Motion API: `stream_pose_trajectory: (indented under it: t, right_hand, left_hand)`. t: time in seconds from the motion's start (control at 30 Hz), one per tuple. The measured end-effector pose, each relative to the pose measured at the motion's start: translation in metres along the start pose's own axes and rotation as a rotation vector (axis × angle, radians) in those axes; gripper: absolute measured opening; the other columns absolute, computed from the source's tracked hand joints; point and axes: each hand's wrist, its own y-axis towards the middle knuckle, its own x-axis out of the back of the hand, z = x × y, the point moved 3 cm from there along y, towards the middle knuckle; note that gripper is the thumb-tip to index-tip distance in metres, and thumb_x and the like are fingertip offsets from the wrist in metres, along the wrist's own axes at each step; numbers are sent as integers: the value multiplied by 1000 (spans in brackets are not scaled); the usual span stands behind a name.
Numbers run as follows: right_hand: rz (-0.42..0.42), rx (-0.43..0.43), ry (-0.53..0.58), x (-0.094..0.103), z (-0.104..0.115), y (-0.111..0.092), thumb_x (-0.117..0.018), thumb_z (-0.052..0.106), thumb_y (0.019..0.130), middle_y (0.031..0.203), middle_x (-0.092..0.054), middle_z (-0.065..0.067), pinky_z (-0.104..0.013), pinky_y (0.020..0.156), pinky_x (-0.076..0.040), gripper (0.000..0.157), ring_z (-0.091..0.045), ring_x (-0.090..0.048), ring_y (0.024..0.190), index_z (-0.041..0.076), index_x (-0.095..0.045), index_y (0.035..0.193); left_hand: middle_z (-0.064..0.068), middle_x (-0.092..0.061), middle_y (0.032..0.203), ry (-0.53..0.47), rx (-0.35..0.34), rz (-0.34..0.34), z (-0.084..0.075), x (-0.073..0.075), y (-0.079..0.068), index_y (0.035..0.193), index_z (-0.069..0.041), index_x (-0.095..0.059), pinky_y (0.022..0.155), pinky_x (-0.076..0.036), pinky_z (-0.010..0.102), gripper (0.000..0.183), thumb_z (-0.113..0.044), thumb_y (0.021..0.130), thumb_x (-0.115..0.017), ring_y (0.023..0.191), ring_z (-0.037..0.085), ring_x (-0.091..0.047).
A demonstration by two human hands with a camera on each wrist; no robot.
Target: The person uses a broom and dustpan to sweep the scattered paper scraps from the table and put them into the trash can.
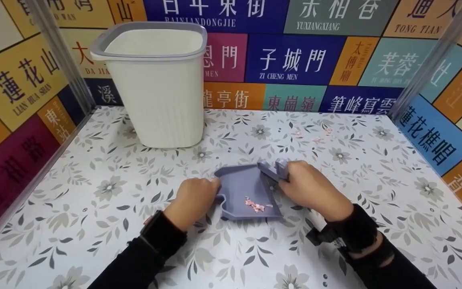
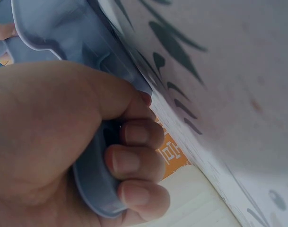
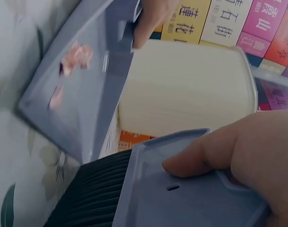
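My left hand grips the handle of a grey-purple dustpan, fingers curled round it in the left wrist view. Small pink scraps lie in the pan, toward its near side. On the pan's right, my right hand holds a small hand brush of the same colour. Its dark bristles point at the pan's open lip in the right wrist view, and the thumb lies along the brush's back.
A tall cream trash bin with a grey rim stands at the back left. More pink scraps are scattered on the flowered tabletop at the back right. Sign-patterned walls enclose the back and sides.
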Motion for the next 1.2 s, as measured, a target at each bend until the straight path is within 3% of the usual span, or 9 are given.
stream_pose_trajectory:
  t: [0.2, 0.37, 0.5, 0.67, 0.77, 0.9, 1.0, 1.1, 1.2]
  right_hand:
    - [31, 84, 96, -4, 15, -6, -69, 1, 94, 87, -70, -5, -38, 70, -58, 6, -16, -65, 75, 6, -73, 93]
    - [71, 147, 245, -9, 21, -6, -67, 2, 96, 95, -76, -5, -35, 75, -59, 17, -14, -68, 81, 11, -78, 106]
    - [85, 229, 304, -9, 25, -5, -65, -1, 96, 97, -78, -2, -34, 79, -59, 21, -14, -70, 85, 12, -78, 105]
    - [93, 260, 368, -7, 26, -4, -63, -3, 97, 103, -79, -2, -32, 82, -60, 26, -18, -73, 90, 12, -79, 109]
    - [62, 285, 388, -4, 25, -4, -64, -5, 96, 104, -78, -2, -31, 82, -59, 26, -18, -71, 89, 12, -79, 109]
    - [11, 351, 397, -1, 26, -4, -65, -6, 97, 88, -68, 2, -27, 69, -50, 16, -13, -58, 74, 9, -71, 94]
    - [-17, 379, 409, 4, 24, -3, -64, -7, 97, 78, -56, 3, -26, 61, -43, 19, -11, -48, 66, 8, -64, 85]
    - [-71, 357, 390, 13, 17, 0, -63, -8, 97, 72, -57, 2, -25, 58, -43, 20, -9, -46, 61, 8, -69, 85]
    - [-127, 276, 306, 23, 6, 2, -64, -7, 95, 73, -63, 1, -27, 60, -47, 19, -11, -51, 62, 8, -75, 88]
  left_hand:
    - [6, -61, 68, -7, -3, 54, 0, 1, 1, 101, -8, -61, 48, -54, 33, 13, -5, 94, -71, 55, 20, -59]
    - [7, -63, 71, -33, 9, 110, 0, 0, 2, 103, -8, -60, 50, -55, 34, 12, -6, 96, -69, 57, 21, -60]
    - [6, -62, 71, -29, 16, 97, 0, 1, 2, 101, -8, -60, 49, -55, 34, 10, -7, 96, -69, 56, 21, -59]
    - [6, -62, 68, -13, 12, 66, 1, 2, 1, 100, -9, -61, 47, -53, 32, 9, -7, 96, -69, 55, 19, -58]
    - [5, -61, 66, 10, 7, 29, 0, 3, -1, 96, -9, -60, 46, -52, 31, 10, -8, 96, -70, 54, 18, -59]
    - [5, -61, 65, 19, 9, 4, 0, 3, -1, 93, -9, -59, 44, -52, 32, 12, -9, 96, -70, 53, 18, -59]
    - [6, -62, 66, -2, 13, 7, 0, 2, -1, 93, -9, -59, 45, -53, 33, 11, -8, 95, -70, 54, 19, -59]
    - [6, -63, 67, -11, 13, 9, 0, 2, 0, 94, -9, -61, 46, -54, 33, 10, -7, 95, -70, 54, 20, -60]
    - [6, -63, 67, 1, 11, 13, 0, 1, 0, 95, -9, -61, 47, -54, 33, 10, -6, 94, -70, 55, 20, -61]
